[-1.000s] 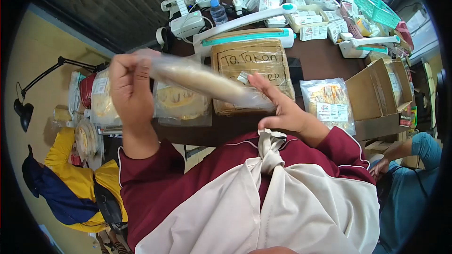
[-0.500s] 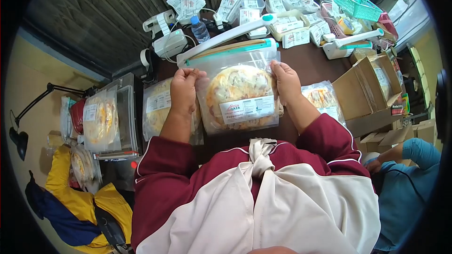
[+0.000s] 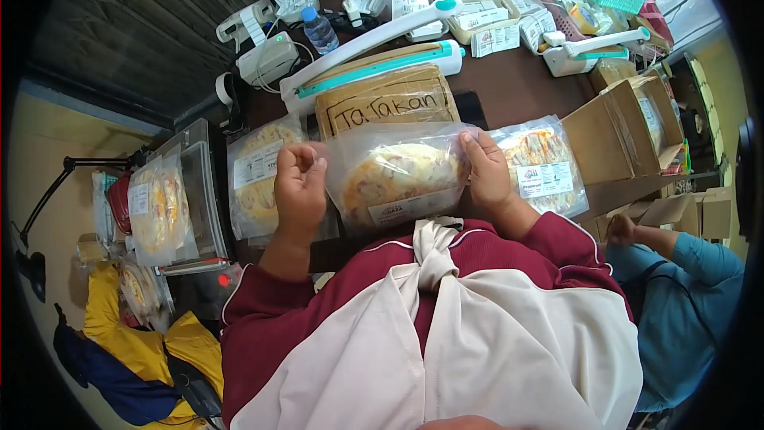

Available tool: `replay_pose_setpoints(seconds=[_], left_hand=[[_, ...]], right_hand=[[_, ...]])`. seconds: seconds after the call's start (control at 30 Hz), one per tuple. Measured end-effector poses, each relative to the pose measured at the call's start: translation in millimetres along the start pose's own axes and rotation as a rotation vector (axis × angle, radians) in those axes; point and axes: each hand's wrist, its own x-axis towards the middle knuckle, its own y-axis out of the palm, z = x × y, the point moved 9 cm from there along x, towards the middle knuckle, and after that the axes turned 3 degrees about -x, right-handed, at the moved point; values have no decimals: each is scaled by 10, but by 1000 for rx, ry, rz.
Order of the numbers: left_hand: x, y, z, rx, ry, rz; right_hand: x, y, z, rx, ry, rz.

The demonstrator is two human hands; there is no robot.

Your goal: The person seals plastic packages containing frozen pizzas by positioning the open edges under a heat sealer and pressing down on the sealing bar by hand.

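Note:
A clear bag with a pizza (image 3: 406,171) and a white label is held up in front of the body, tilted, its upper edge pinched at both corners. My left hand (image 3: 301,183) has its fingers curled closed at the bag's upper left corner. On the upper right corner, my right hand (image 3: 487,169) grips the plastic between thumb and fingers. Just beyond the bag lies a cardboard piece (image 3: 386,102) with handwriting, in front of a long white sealer (image 3: 374,72) with a raised arm. Bagged pizzas lie on both sides, one on the left (image 3: 259,175), another at right (image 3: 541,167).
Label stacks (image 3: 495,40) in tubs, a water bottle (image 3: 320,30) and a label printer (image 3: 268,60) stand at the back. A second sealer (image 3: 589,56) and an open carton (image 3: 609,139) are at right. A co-worker in blue (image 3: 684,310) is at lower right.
Both hands have drawn the bagged pizza back from the sealer toward the body and tilted it. The handwritten cardboard has come into view.

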Motion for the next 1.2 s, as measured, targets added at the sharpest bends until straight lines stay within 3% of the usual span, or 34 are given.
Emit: replay_pose_setpoints(seconds=[0.03, 0.13, 0.33, 0.43, 0.63, 0.73, 0.83, 0.93, 1.13, 1.2], left_hand=[[-25, 12, -268, 215, 175, -62], [-100, 454, -859, 682, 522, 176], [-232, 911, -612, 746, 426, 600], [-323, 1003, -811, 660, 523, 590], [-320, 1219, -840, 787, 573, 581], [-358, 1357, -650, 734, 376, 781], [-356, 1429, -625, 841, 321, 810], [-354, 1424, -742, 811, 509, 607], [-313, 1417, -604, 847, 345, 722], [-331, 1355, -674, 827, 490, 646]], right_hand=[[-23, 29, -37, 24, 18, 14], [-71, 87, -117, 52, 53, 56], [-161, 85, -183, 49, 69, 100], [-234, 120, -87, 68, 70, 138], [-330, 179, -1, 13, 59, 199], [-333, 175, 6, 2, 37, 192], [-346, 180, 45, -53, -8, 209], [-346, 189, 61, -56, -8, 213], [-352, 166, 27, -99, -37, 171], [-339, 163, 29, -142, -46, 118]])
